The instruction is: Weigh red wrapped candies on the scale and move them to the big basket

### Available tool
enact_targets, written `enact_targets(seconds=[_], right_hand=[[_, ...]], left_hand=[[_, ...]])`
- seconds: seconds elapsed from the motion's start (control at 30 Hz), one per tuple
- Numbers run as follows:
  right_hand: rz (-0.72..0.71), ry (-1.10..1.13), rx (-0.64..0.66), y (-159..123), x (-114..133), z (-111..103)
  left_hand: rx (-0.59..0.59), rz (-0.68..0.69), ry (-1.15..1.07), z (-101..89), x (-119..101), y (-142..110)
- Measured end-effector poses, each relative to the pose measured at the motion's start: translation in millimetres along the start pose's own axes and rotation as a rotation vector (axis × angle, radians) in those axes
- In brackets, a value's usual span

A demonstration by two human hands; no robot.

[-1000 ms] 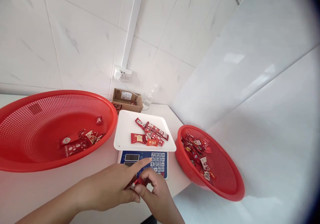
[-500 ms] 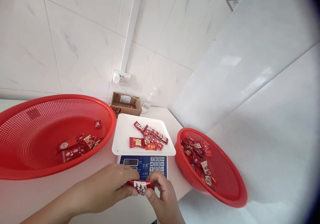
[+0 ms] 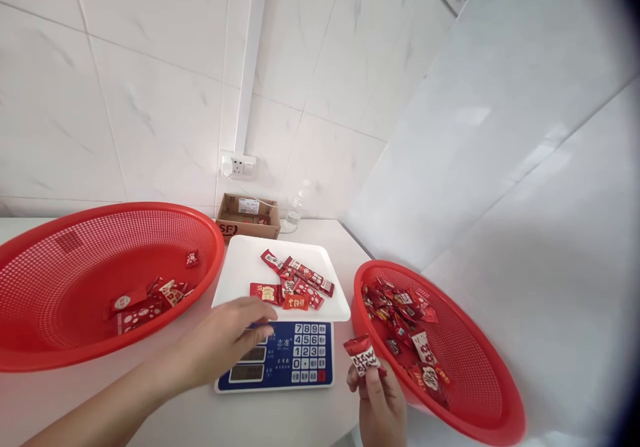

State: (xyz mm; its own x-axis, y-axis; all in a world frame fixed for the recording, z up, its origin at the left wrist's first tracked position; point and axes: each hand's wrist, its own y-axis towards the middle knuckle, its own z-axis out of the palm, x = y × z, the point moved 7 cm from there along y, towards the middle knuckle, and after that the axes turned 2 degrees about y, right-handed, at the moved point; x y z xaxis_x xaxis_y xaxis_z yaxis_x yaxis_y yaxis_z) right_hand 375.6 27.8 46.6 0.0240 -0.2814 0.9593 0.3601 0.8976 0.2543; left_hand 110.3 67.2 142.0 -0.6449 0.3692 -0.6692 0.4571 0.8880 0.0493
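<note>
Pinched in my right hand (image 3: 379, 397) is a red and white snack packet (image 3: 364, 356), close to the near rim of the right red basket (image 3: 463, 347). My left hand (image 3: 227, 340) reaches over the blue front of the digital scale (image 3: 280, 354), fingers apart and holding nothing. Its fingertips are by the near edge of the white weighing tray (image 3: 233, 267) and partly cover the displays. Several red packets (image 3: 310, 276) lie in a loose group on that tray, some long and narrow, some small. More mixed packets (image 3: 400, 310) fill part of the right basket.
At the left stands a larger red basket (image 3: 100, 230) with several packets (image 3: 145, 307) in it. Behind the scale are a cardboard box (image 3: 250, 224) and a clear bottle (image 3: 295, 208). A wall socket (image 3: 240, 165) with a plug and cord is above; a grey panel (image 3: 500, 167) rises at right.
Both hands were together on the packet before the scale. My left hand has let go and moved left and up; my right hand has carried the packet right toward the right basket.
</note>
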Motion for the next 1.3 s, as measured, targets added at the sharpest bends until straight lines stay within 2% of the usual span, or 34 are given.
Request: enact_targets(seconds=[0.07,0.17,0.23,0.33,0.4,0.47,0.6,0.87,1.1,1.3], right_hand=[[0.051,0.055,-0.109,3,-19,-13],[0.11,0.037,-0.121,2,-47,-18],[0.125,0.009,-0.112,1,-62,-20],[0.128,0.035,-0.187,-3,-77,-26],[0.142,0.069,-0.223,-4,-83,-30],[0.161,0.083,-0.202,-4,-88,-31],[0.178,0.084,-0.148,-3,-93,-33],[0.163,0.054,-0.129,-1,-96,-34],[0.158,0.075,-0.129,-2,-96,-33],[0.175,0.071,-0.137,-2,-102,-37]], left_hand=[[-0.056,0.015,0.144,-9.4,-2,18],[-0.091,0.02,0.277,-14.4,-4,49],[-0.093,0.018,0.33,-12.2,-3,68],[-0.069,0.007,0.42,-3.5,1,89],[-0.053,-0.006,0.471,2.2,5,98],[-0.043,-0.015,0.511,5.8,9,103],[-0.038,-0.027,0.557,7.8,13,108],[-0.053,-0.043,0.594,7.7,12,111],[-0.111,-0.062,0.551,-8.2,8,94],[-0.119,-0.096,0.431,-12.7,17,77]])
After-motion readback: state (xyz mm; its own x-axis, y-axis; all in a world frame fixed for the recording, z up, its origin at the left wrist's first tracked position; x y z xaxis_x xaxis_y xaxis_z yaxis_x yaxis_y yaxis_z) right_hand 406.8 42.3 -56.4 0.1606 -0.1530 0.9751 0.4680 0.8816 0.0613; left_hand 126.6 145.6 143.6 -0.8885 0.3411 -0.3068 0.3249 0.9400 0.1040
